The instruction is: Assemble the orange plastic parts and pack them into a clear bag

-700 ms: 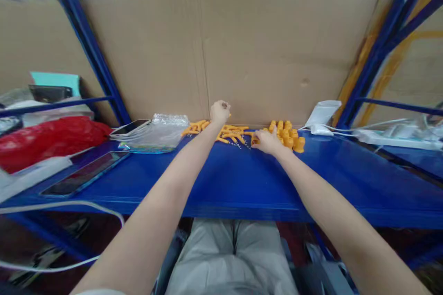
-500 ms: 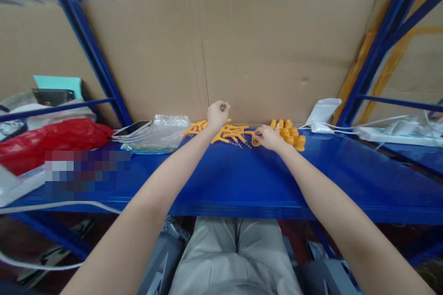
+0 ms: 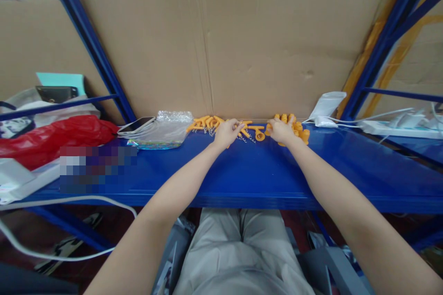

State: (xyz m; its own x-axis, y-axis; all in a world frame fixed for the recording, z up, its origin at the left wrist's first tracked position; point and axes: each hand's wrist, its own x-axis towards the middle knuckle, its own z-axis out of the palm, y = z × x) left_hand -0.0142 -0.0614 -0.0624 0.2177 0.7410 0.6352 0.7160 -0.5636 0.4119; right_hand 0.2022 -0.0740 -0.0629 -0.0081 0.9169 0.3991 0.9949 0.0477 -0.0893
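My left hand [image 3: 225, 133] is over the orange handles with wire spirals [image 3: 207, 123], its fingers drawn together at the pile. Whatever lies between its fingertips is too small to make out. My right hand [image 3: 282, 131] has its fingers curled on an orange cup-shaped piece at the left side of a cluster of orange cup-shaped pieces [image 3: 304, 135]. Between the two hands, one orange piece with a round open end [image 3: 259, 135] lies on its side on the blue table.
A phone [image 3: 138, 125] and clear plastic bags [image 3: 169, 131] lie left of the orange pieces. A red bag [image 3: 62, 138] is further left. A white pouch [image 3: 327, 108], cables and a power strip [image 3: 398, 128] are on the right. Cardboard [image 3: 249, 46] stands behind the blue table [image 3: 249, 175].
My left hand has come down from above the pile, moving right. My right hand has left the round-ended piece and shifted right to the cup-shaped cluster. The view has tilted slightly.
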